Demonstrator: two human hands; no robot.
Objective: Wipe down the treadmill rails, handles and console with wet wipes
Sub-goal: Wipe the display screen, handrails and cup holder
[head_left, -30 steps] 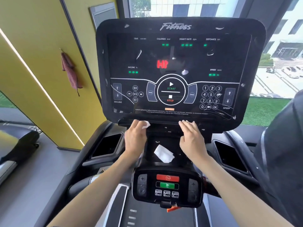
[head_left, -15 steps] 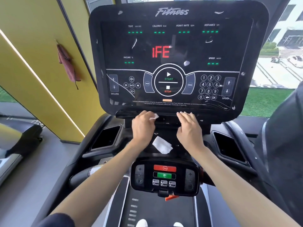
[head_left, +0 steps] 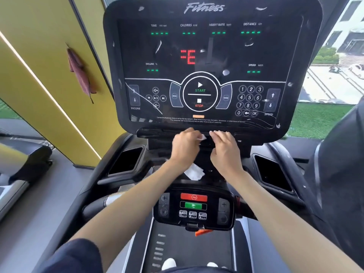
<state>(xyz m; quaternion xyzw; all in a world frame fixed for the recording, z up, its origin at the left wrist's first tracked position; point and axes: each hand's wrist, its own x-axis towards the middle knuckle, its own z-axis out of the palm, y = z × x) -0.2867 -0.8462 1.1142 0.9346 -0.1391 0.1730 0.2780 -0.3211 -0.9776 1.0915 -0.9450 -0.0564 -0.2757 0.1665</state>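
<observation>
The black treadmill console (head_left: 212, 62) fills the upper middle, its screen lit with green dashes and red letters. My left hand (head_left: 184, 146) grips a small white wet wipe (head_left: 202, 137) against the ledge under the console's lower edge. My right hand (head_left: 226, 149) rests beside it on the same ledge, fingers straight and holding nothing. A second white wipe (head_left: 194, 172) lies on the dark tray below my hands. The small control panel (head_left: 194, 206) with red and green buttons sits nearer me.
Two dark cup-holder recesses (head_left: 126, 161) (head_left: 272, 174) flank the tray. The running belt (head_left: 189, 251) shows below, with my shoe tips on it. A yellow wall (head_left: 39, 62) with a hanging reddish cloth (head_left: 80, 73) stands left; another treadmill (head_left: 21, 164) is far left. A window lies right.
My left hand has slid right along the ledge with the wipe, closing the gap to my right hand. The red letters on the screen have scrolled.
</observation>
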